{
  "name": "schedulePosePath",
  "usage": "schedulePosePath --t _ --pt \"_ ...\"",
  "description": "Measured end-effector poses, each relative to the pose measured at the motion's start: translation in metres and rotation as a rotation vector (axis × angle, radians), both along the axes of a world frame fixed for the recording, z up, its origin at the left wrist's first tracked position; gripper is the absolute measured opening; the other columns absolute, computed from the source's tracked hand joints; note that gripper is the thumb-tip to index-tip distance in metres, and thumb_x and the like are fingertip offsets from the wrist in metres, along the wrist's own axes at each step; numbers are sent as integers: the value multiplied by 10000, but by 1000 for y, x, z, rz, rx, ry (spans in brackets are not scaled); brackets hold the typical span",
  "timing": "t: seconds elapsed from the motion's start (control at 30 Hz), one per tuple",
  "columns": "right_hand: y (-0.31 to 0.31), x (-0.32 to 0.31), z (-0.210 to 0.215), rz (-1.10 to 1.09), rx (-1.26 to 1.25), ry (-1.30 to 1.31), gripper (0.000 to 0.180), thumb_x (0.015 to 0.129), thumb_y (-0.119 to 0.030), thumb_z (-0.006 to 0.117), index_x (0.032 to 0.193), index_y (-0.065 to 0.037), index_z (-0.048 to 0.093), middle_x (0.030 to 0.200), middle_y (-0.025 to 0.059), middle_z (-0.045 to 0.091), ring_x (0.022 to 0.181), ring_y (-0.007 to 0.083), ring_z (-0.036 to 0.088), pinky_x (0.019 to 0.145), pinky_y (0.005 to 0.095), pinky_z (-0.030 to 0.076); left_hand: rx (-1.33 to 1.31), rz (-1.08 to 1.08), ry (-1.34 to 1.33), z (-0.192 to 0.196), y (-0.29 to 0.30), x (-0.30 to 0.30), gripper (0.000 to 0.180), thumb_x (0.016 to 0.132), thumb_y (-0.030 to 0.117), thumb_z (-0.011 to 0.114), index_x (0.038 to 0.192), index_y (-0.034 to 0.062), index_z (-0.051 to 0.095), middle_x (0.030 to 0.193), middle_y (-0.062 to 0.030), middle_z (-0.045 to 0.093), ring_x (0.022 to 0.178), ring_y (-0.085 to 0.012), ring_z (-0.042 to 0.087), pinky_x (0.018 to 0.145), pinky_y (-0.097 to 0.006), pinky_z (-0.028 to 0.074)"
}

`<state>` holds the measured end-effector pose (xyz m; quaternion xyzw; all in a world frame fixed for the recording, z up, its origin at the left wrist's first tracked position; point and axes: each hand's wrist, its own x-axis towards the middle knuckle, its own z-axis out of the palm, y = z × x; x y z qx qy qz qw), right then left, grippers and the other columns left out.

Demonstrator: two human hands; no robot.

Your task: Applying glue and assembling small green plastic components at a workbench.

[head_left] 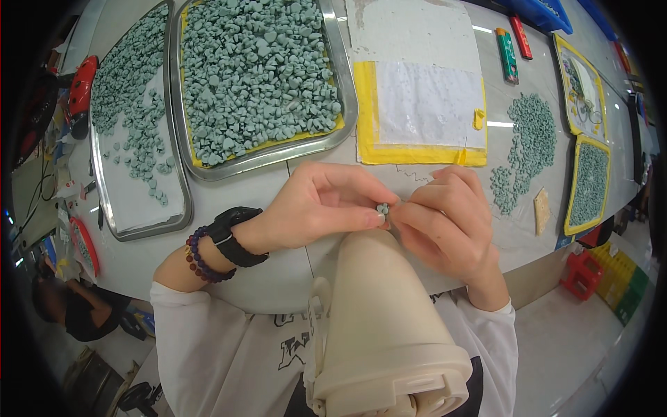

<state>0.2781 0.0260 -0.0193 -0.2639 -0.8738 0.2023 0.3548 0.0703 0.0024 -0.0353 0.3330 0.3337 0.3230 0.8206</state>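
My left hand (330, 205), with a black watch and a beaded bracelet on its wrist, pinches a small grey-green piece (383, 208) between thumb and forefinger. The piece looks like a little cluster of rounded bits. Right beside it my right hand (448, 219) is closed, its fingertips pressed together close to the piece. Whatever those fingers hold, if anything, is too small or hidden to name. Below both hands a large cream tumbler (389, 299) rises between my forearms. Beyond the left hand lies a metal tray (351, 104) heaped with small grey-green pieces (257, 76).
A second metal tray (132, 208) at the left holds scattered pieces. A yellow-edged pad (368, 149) lies ahead. At the right are a loose pile of pieces (531, 132), a green lighter (507, 55), a red lighter (520, 37), yellow-rimmed trays (570, 222) and a blue bin (545, 15).
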Motion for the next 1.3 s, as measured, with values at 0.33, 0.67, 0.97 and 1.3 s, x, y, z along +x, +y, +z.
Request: schedulePosePath --t 0.33,0.67,0.97,1.3 --pt "2 0 -8 10 -73 66 302 542 50 716 818 -34 627 759 49 553 613 207 512 594 325 420 -19 1 8 1 0 1 255 803 -105 583 1053 -61 595 1048 -134 589 924 -200 622 821 -292 516" --pt "1 1 -1 -3 -118 25 302 526 34 725 809 -42 654 740 51 551 610 217 517 574 323 421 -52 35 8 1 1 1 238 801 -108 582 1033 -59 604 1039 -131 594 917 -196 625 812 -289 517" --pt "1 0 1 -3 -41 0 297 527 13 740 808 -41 661 743 47 555 599 212 503 568 320 420 -29 6 20 2 1 1 239 796 -103 593 1029 -52 608 1031 -124 595 910 -188 623 806 -287 516" --pt "2 2 2 7 -53 13 303 518 25 733 805 -38 661 728 46 550 591 208 505 565 314 420 -23 22 34 1 1 1 262 804 -89 587 1064 -57 592 1042 -122 593 909 -182 621 809 -279 512"
